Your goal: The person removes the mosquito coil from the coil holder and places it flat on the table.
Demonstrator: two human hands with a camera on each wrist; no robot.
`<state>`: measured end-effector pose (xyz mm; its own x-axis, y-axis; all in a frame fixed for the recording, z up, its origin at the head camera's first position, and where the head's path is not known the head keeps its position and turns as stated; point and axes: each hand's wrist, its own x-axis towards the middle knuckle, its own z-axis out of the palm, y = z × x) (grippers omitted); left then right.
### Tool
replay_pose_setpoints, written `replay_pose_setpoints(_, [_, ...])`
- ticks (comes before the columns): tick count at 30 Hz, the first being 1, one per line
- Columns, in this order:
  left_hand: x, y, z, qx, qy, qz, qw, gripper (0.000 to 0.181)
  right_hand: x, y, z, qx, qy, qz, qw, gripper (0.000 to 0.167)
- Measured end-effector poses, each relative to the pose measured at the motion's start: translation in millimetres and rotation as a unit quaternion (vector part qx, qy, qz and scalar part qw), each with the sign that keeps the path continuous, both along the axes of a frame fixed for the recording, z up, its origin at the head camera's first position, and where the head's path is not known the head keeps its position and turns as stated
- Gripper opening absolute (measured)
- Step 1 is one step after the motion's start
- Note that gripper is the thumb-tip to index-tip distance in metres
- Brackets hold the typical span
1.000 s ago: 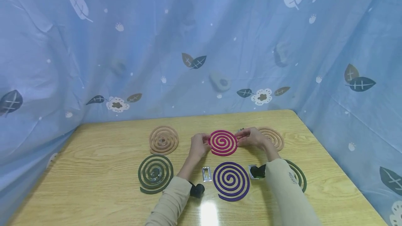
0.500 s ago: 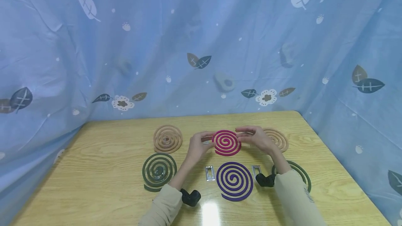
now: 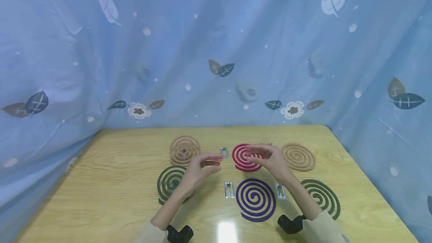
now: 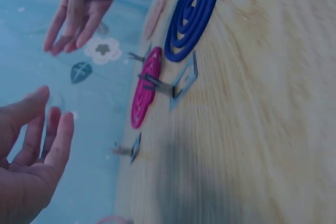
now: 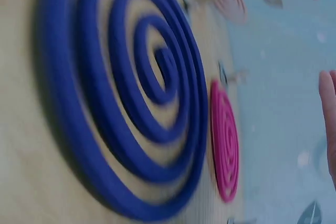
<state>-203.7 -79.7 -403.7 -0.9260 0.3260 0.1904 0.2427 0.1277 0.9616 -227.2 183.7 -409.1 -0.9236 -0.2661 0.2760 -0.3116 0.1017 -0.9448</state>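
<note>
My left hand (image 3: 201, 168) and right hand (image 3: 273, 158) both hang above the table (image 3: 125, 168), fingers loosely bent with a gap to each thumb, pinching nothing. The pink coil (image 3: 241, 157) lies flat toward the back, just beyond the purple coil (image 3: 255, 200); from my head my right fingers cross over it, but the wrist views show air beneath them. If I dropped that hand carelessly, a fingertip could hook a ring and drag it askew, or crack it, since I judge these coils brittle. The near left clip (image 3: 229, 190) and near right clip (image 3: 281, 191) flank the purple coil, and the left wrist view shows a prong standing up from a clip, so a low sideways sweep might snag there. The black mount (image 3: 291, 225) at my right wrist juts inward and could knock the purple coil were my forearm lowered. Behind the pink coil only a strip of wood runs before the curtain (image 3: 189, 48); to its right sits the right tan coil (image 3: 298, 156), to its left the far clip (image 3: 224, 152). The widest room lies left, past the left green coil (image 3: 165, 180).
</note>
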Motion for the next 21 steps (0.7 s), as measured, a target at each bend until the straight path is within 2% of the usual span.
replay_pose_setpoints(4, [13.4, -20.1, 1.1, 0.0, -0.01, 0.003, 0.9999, 0.034, 17.7, -14, -2.1, -0.024, 0.004, 0.012, 0.9996, 0.038])
replay_pose_setpoints(8, [25.6, -50.5, 7.0, -0.007, -0.019, 0.015, 0.9997, 0.036, 26.4, -32, -3.2, -0.035, -0.005, 0.055, 0.9979, 0.039])
replay_pose_setpoints(11, [35.0, -75.7, 9.1, -0.021, -0.032, 0.033, 0.9987, 0.037, 30.6, -47, -8.1, -0.034, -0.037, 0.098, 0.9939, 0.041])
replay_pose_setpoints(16, [44.9, -113.2, 5.3, -0.043, -0.033, 0.074, 0.9958, 0.041, 34.9, -71, -15.2, -0.041, -0.099, 0.173, 0.9792, 0.046])
replay_pose_setpoints(21, [53.7, -141.4, 0.1, -0.067, -0.004, 0.115, 0.9911, 0.043, 38.5, -94, -19.9, -0.049, -0.126, 0.197, 0.971, 0.047])
